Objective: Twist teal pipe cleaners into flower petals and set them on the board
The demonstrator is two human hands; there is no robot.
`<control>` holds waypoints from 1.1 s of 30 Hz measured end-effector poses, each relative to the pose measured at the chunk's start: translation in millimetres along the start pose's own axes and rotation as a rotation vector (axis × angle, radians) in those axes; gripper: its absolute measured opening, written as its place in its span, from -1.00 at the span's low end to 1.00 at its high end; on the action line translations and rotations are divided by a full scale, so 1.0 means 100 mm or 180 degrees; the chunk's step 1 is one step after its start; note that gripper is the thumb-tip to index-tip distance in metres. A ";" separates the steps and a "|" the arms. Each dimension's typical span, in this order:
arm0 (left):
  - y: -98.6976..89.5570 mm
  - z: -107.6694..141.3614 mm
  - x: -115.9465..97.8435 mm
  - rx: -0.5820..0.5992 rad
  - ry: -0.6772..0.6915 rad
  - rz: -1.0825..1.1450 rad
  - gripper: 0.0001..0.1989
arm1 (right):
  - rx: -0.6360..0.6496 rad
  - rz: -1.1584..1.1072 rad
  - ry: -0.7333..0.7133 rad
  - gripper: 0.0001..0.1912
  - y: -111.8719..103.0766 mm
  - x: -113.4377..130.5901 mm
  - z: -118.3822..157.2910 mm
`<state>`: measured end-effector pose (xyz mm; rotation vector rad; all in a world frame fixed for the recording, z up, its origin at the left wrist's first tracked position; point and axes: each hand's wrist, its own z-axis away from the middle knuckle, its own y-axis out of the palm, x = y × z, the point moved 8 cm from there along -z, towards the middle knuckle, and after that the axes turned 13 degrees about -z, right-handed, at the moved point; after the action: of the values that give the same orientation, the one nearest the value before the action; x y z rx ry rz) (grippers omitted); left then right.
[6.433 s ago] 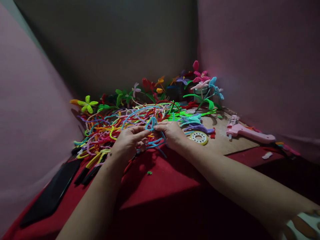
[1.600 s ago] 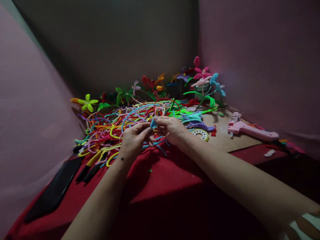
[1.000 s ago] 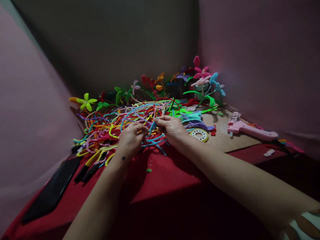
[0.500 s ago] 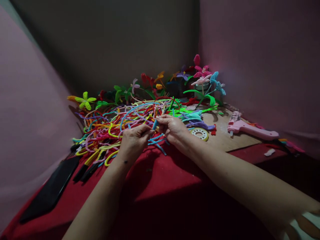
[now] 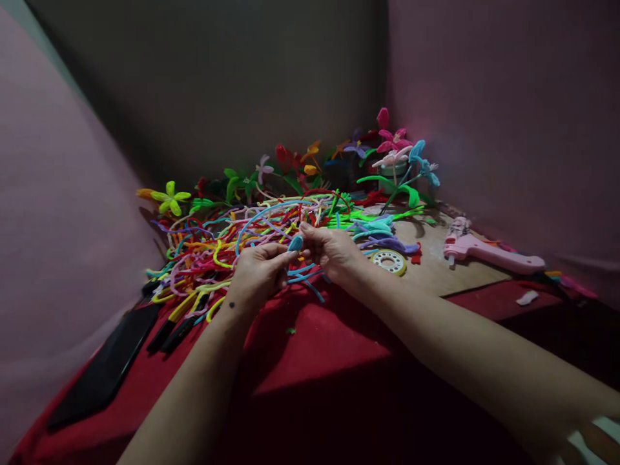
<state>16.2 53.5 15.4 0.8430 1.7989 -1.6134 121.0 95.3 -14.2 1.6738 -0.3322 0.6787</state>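
Between my hands is a small blue loop of pipe cleaner [image 5: 295,243], folded into a petal-like shape. My left hand [image 5: 259,270] pinches its lower end between thumb and forefinger. My right hand [image 5: 332,250] is closed at its upper right, thumb and forefinger together against the piece; the exact contact is partly hidden. Below the fingers, short blue pipe cleaners [image 5: 307,279] lie on the red cloth [image 5: 329,342]. A heap of multicoloured pipe cleaners [image 5: 194,248] spreads behind and to the left of my hands.
A roll of tape [image 5: 389,262] and a pink glue gun [image 5: 494,252] rest on a board [image 5: 436,278] at right. Finished pipe-cleaner flowers [image 5: 394,141] line the back. A black flat object [image 5: 104,368] lies at left, beside black-handled tools [image 5: 167,332].
The blue piece has turned in my fingers, so its broader side now shows. My left hand has shifted slightly, and the view has moved a little.
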 end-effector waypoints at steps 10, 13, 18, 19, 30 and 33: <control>0.06 -0.02 0.03 0.0200 -0.0055 -0.0189 -0.77 | -0.0025 0.1096 -0.0685 -0.79 0.02 0.15 0.05; 0.09 -0.04 0.02 0.0317 0.0016 -0.0314 -0.77 | -0.0164 0.1149 -0.0795 -0.77 -0.01 0.17 0.06; 0.10 -0.04 0.06 0.0607 0.0021 -0.0081 -0.76 | -0.0007 0.1282 -0.0889 -0.77 0.04 0.21 0.06; 0.12 -0.04 0.07 0.0726 0.0011 0.0001 -0.75 | 0.0054 0.1249 -0.0805 -0.76 0.05 0.19 0.06; 0.07 0.00 0.06 0.0655 -0.0076 -0.0027 -0.79 | 0.0365 0.1543 -0.0671 -0.85 0.15 0.22 0.08; 0.05 0.00 0.05 0.0608 -0.0130 -0.0292 -0.82 | 0.0408 0.1985 -0.0784 -0.89 0.15 0.23 0.08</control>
<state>17.3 54.1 8.1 0.8148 1.6968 -1.8709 132.5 88.0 10.9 1.7851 -1.0325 0.9625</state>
